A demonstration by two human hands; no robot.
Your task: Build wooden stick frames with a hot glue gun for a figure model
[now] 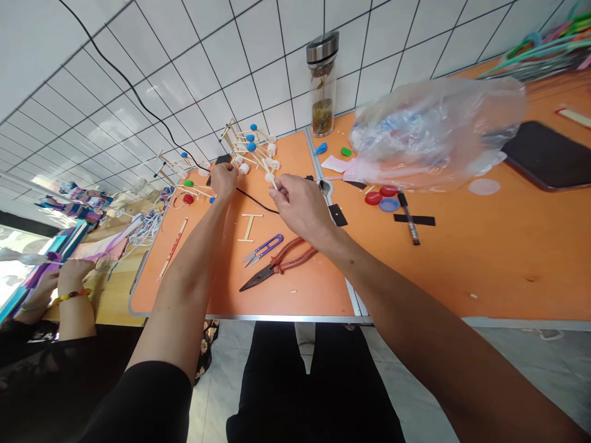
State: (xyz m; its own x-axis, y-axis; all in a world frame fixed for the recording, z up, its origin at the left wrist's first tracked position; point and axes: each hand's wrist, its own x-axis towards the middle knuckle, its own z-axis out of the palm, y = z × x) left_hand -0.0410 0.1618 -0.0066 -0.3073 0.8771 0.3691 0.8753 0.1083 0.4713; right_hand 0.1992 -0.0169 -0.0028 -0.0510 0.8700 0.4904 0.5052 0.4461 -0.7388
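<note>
Pale stick frame (241, 145) with small blue balls (250, 147)

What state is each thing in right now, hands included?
Left hand: fingers curled beside the white wheels; grip unclear.
Right hand: pinching a pale stick.
Purple snips: open, lying flat.
Pliers: closed, partly hidden by the right arm.
I-shaped stick frame: lying flat.
Bottle: upright, capped, partly filled.
Plastic bag: filled, lying down; opening unclear.
Pen: lying across a black strip.
Phone-like slab: flat, dark-faced.
</note>
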